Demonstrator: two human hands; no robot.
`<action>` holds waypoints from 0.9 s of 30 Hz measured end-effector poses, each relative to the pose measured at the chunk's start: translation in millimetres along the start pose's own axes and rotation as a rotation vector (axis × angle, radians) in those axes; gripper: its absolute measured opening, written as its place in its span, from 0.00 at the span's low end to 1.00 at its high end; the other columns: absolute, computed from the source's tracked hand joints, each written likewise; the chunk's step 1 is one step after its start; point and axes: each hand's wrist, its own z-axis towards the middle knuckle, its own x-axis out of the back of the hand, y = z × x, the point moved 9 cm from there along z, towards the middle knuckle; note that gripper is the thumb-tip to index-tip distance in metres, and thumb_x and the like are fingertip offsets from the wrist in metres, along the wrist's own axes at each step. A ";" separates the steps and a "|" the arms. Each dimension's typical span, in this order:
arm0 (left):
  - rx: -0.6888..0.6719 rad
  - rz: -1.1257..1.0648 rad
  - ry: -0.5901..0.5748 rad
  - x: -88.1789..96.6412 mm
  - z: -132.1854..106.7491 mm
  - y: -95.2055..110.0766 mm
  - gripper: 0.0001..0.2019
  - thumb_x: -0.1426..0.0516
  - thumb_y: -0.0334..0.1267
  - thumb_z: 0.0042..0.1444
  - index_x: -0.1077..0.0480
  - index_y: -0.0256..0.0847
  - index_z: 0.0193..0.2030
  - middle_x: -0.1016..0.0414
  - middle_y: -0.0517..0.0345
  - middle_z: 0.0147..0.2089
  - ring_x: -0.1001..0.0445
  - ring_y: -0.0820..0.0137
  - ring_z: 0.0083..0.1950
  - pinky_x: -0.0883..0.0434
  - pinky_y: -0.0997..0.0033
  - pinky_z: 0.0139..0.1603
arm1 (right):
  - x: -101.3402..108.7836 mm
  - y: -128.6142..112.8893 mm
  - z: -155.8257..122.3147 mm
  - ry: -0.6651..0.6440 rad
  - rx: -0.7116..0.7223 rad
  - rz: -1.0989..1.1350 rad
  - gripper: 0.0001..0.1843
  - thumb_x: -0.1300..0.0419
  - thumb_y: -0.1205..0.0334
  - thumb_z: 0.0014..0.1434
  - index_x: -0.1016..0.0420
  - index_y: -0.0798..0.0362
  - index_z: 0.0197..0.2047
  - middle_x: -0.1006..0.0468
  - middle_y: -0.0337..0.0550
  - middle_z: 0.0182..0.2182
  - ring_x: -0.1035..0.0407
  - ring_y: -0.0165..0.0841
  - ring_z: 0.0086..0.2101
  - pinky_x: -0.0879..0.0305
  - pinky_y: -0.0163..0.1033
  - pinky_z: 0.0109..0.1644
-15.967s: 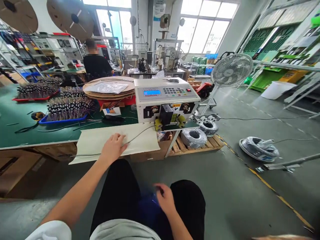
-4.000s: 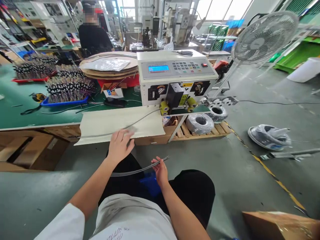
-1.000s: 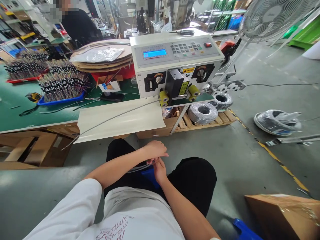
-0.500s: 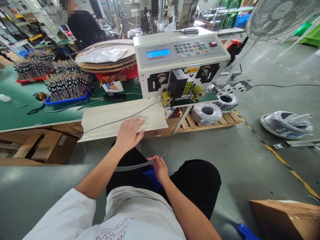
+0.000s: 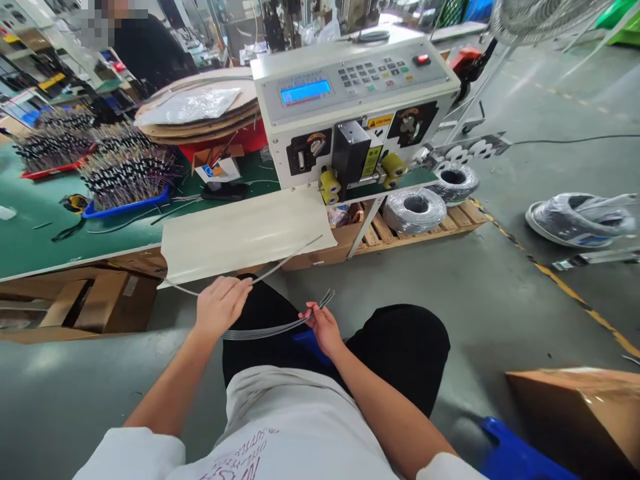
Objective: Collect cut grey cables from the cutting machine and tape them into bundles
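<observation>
My left hand (image 5: pixel 223 305) is closed around a single grey cable (image 5: pixel 287 259), whose free end points up and right over the cream sheet (image 5: pixel 245 230). The cable's other part runs left from my fist past the sheet's lower edge. Over my lap, my right hand (image 5: pixel 323 327) pinches a small bundle of grey cables (image 5: pixel 270 331) near their ends; the bundle stretches left beneath my left forearm. Beyond the sheet stands a white cable-cutting machine (image 5: pixel 305 70) with a lit blue display and yellow rollers (image 5: pixel 330 185). No cable shows between those rollers and the sheet.
Trays of bundled wires (image 5: pixel 127 200) and stacked cardboard discs (image 5: pixel 200 127) stand on the green table (image 5: pixel 30 247). Cable coils (image 5: pixel 415 210) lie on a wooden pallet below. Cardboard boxes (image 5: pixel 100 300) sit under the table; another box (image 5: pixel 575 413) is at right. A person (image 5: pixel 150 50) is at the back.
My left hand has come down and left from above the sheet and closed on the cable. The cable's end has left the rollers. My right hand still holds the bundle.
</observation>
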 end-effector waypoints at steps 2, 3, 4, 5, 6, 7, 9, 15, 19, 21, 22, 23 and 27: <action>-0.009 -0.042 -0.078 -17.4 -25.3 18.9 0.13 0.47 0.37 0.65 0.29 0.46 0.55 0.24 0.55 0.40 0.27 0.67 0.39 0.29 0.65 0.43 | 1.8 2.2 0.3 0.020 -0.009 -0.005 0.20 0.33 0.43 0.55 0.22 0.49 0.43 0.19 0.40 0.32 0.21 0.38 0.39 0.28 0.47 0.49; 0.005 -0.076 -0.121 -28.0 -38.0 27.3 0.13 0.47 0.37 0.66 0.28 0.45 0.54 0.24 0.54 0.39 0.27 0.67 0.39 0.29 0.65 0.43 | 3.1 3.6 0.7 0.036 -0.014 -0.010 0.21 0.33 0.43 0.54 0.22 0.50 0.43 0.17 0.42 0.35 0.21 0.39 0.40 0.28 0.47 0.49; 0.031 -0.116 -0.159 -38.9 -49.9 34.0 0.12 0.48 0.38 0.66 0.28 0.44 0.53 0.24 0.54 0.39 0.27 0.67 0.39 0.29 0.65 0.43 | 4.3 5.1 1.4 0.049 -0.019 -0.015 0.22 0.33 0.42 0.54 0.22 0.50 0.44 0.16 0.44 0.38 0.21 0.39 0.40 0.28 0.47 0.48; 0.061 -0.161 -0.190 -49.3 -60.8 39.3 0.12 0.49 0.38 0.67 0.27 0.43 0.52 0.25 0.54 0.38 0.28 0.67 0.40 0.28 0.65 0.44 | 5.3 6.7 2.1 0.059 -0.025 -0.019 0.23 0.33 0.42 0.54 0.22 0.50 0.45 0.16 0.45 0.40 0.21 0.40 0.41 0.27 0.47 0.48; 0.086 -0.207 -0.218 -59.2 -70.1 43.7 0.13 0.50 0.38 0.67 0.27 0.43 0.52 0.25 0.53 0.38 0.28 0.67 0.41 0.28 0.65 0.44 | 6.1 8.2 2.8 0.065 -0.030 -0.020 0.23 0.33 0.42 0.54 0.22 0.50 0.45 0.16 0.46 0.42 0.21 0.40 0.42 0.27 0.47 0.48; 0.103 -0.248 -0.241 -67.9 -77.5 47.2 0.13 0.50 0.38 0.67 0.27 0.42 0.51 0.26 0.53 0.38 0.28 0.66 0.41 0.28 0.64 0.45 | 6.6 9.6 3.3 0.067 -0.034 -0.018 0.23 0.33 0.42 0.54 0.21 0.49 0.46 0.16 0.46 0.43 0.21 0.40 0.43 0.27 0.46 0.48; 0.116 -0.313 -0.273 -80.9 -86.9 52.4 0.13 0.51 0.38 0.68 0.27 0.42 0.51 0.26 0.53 0.39 0.29 0.66 0.41 0.27 0.63 0.46 | 6.7 11.7 3.4 0.060 -0.045 -0.012 0.23 0.33 0.43 0.55 0.22 0.49 0.47 0.17 0.47 0.45 0.21 0.40 0.43 0.27 0.46 0.48; 0.084 -0.314 -0.306 -92.1 -91.0 62.1 0.14 0.51 0.38 0.68 0.26 0.41 0.50 0.28 0.53 0.37 0.31 0.66 0.40 0.29 0.62 0.46 | 4.0 9.6 0.8 0.025 -0.041 0.011 0.22 0.35 0.45 0.57 0.22 0.49 0.49 0.16 0.46 0.44 0.22 0.39 0.45 0.28 0.45 0.50; 0.032 -0.194 -0.340 -96.5 -93.0 69.0 0.13 0.50 0.38 0.67 0.26 0.43 0.50 0.27 0.53 0.38 0.31 0.64 0.41 0.32 0.61 0.45 | 7.0 12.3 -1.2 0.059 -0.053 0.041 0.20 0.34 0.45 0.56 0.23 0.50 0.46 0.16 0.45 0.40 0.21 0.38 0.42 0.27 0.42 0.47; 0.023 -0.152 -0.352 -96.0 -94.9 67.4 0.13 0.49 0.37 0.67 0.26 0.43 0.52 0.27 0.52 0.40 0.31 0.64 0.43 0.32 0.60 0.47 | 10.9 12.7 -1.2 0.092 -0.045 0.074 0.19 0.33 0.46 0.56 0.24 0.52 0.43 0.16 0.45 0.36 0.21 0.38 0.41 0.27 0.42 0.46; 0.030 -0.142 -0.355 -94.2 -96.1 64.1 0.14 0.49 0.37 0.67 0.27 0.43 0.53 0.27 0.52 0.42 0.31 0.64 0.44 0.32 0.61 0.48 | 13.9 11.7 -0.6 0.114 -0.033 0.094 0.18 0.33 0.47 0.56 0.24 0.52 0.42 0.16 0.44 0.35 0.21 0.38 0.40 0.27 0.41 0.45; 0.046 -0.136 -0.355 -91.4 -97.7 58.9 0.14 0.49 0.37 0.66 0.27 0.43 0.54 0.27 0.51 0.43 0.31 0.64 0.46 0.32 0.61 0.50 | 17.7 9.6 0.5 0.141 -0.016 0.118 0.17 0.33 0.48 0.56 0.24 0.52 0.40 0.17 0.42 0.33 0.21 0.38 0.39 0.27 0.41 0.44; 0.178 -0.078 -0.354 -77.4 -109.6 23.0 0.16 0.48 0.40 0.66 0.28 0.43 0.56 0.29 0.49 0.49 0.32 0.60 0.52 0.32 0.60 0.55 | 37.6 -12.7 8.4 0.246 0.105 0.226 0.10 0.36 0.53 0.59 0.27 0.50 0.35 0.22 0.36 0.26 0.22 0.34 0.34 0.27 0.42 0.45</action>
